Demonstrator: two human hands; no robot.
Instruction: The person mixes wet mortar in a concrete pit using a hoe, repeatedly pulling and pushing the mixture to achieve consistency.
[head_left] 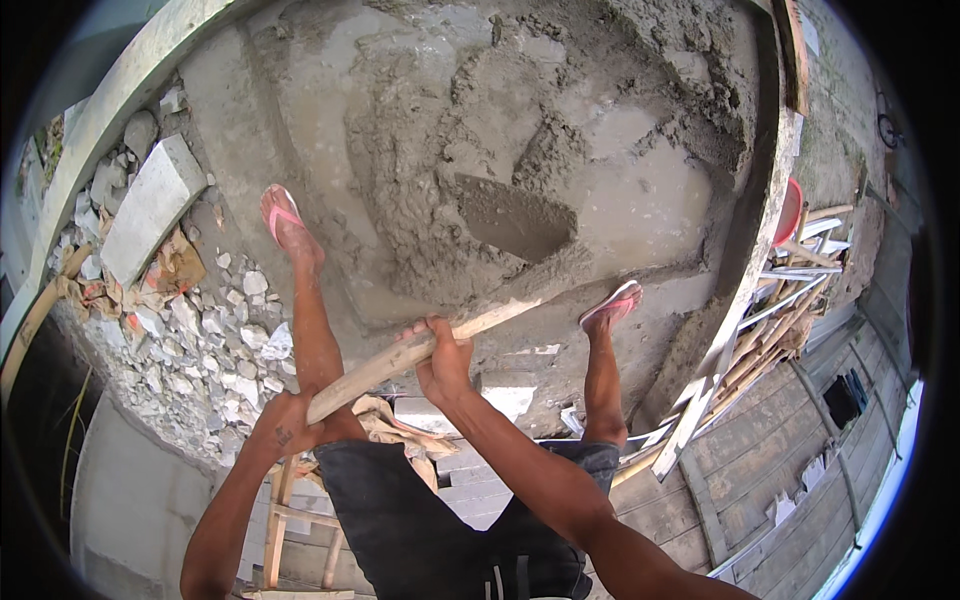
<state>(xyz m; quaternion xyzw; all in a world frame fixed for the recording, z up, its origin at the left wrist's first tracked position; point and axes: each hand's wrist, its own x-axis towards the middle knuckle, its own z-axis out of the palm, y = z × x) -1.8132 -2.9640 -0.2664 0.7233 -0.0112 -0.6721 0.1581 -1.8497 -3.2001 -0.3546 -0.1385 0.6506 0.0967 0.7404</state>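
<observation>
Both my hands are wrapped round the pale wooden handle of a hoe (385,372). My left hand (287,424) grips its near end, close to my left thigh. Farther up the shaft, my right hand (446,362) is closed round it. The handle slants up to the right, and its far part is coated in grey mud. The broad hoe blade (515,218), covered in mortar, lies among the wet grey mortar (420,190). Part of its edge is hidden by the mix. Thick heaps and watery pools surround the blade.
My feet in pink flip-flops stand apart at the mortar's near side. Broken stones (190,350) and a concrete block (153,208) lie at left. A wooden board (765,240) borders the mix at right, with stacked sticks (785,325) and a red basin (789,212) beyond.
</observation>
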